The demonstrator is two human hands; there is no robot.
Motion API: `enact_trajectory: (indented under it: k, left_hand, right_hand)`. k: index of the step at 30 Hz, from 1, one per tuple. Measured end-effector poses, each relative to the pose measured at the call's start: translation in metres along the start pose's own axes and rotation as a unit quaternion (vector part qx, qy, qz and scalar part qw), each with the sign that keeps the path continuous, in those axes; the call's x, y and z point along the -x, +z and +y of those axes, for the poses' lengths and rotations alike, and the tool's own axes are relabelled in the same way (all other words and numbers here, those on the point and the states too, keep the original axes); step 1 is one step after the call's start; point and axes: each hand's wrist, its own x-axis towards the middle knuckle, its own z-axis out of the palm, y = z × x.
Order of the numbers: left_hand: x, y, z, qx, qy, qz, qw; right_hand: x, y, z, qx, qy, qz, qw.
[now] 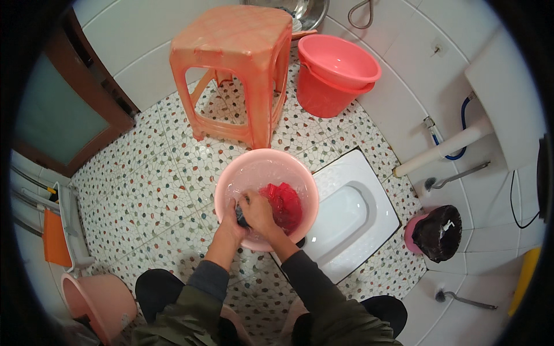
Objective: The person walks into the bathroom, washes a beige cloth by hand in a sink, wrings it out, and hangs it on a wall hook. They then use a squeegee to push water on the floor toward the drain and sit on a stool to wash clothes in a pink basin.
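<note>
A pink basin (312, 199) of water stands on the tiled floor, beside the squat toilet. Over its left part, my left hand (232, 224) and my right hand (258, 212) are closed together around a small dark cloth (240, 215). Most of that cloth is hidden by the fingers, so its exact kind does not show. To the right of my hands a bunched red cloth (287, 203) lies wet in the water, close to my right wrist.
An orange plastic stool (234, 34) stands beyond the basin, next to a red bucket (323, 92). The white squat toilet (369, 242) lies at the right, with a lined trash bin (416, 233) past it. A pink bucket (107, 300) sits at lower left.
</note>
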Motion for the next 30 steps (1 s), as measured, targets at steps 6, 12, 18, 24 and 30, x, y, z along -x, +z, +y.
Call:
enact_trajectory:
  k: [6, 12, 18, 24, 30]
  left_hand:
    - [-0.033, -0.025, 0.027, -0.031, 0.041, -0.107, 0.993]
    - [-0.014, -0.005, -0.018, -0.095, 0.052, -0.048, 0.993]
    - [0.011, 0.009, -0.023, -0.174, 0.156, 0.038, 0.972]
    - [0.015, 0.011, -0.014, -0.145, 0.113, 0.0, 0.983]
    - [-0.024, -0.023, 0.025, -0.034, 0.068, -0.169, 0.983]
  right_hand:
    - [0.033, -0.007, -0.059, 0.006, 0.009, -0.042, 0.999]
    - [0.007, 0.013, 0.009, 0.066, 0.141, 0.108, 0.982]
    - [-0.031, 0.038, 0.077, 0.024, 0.186, 0.125, 0.974]
    - [-0.029, 0.029, 0.091, 0.022, 0.191, 0.083, 0.978]
    - [0.013, -0.006, -0.042, -0.025, -0.003, -0.048, 0.999]
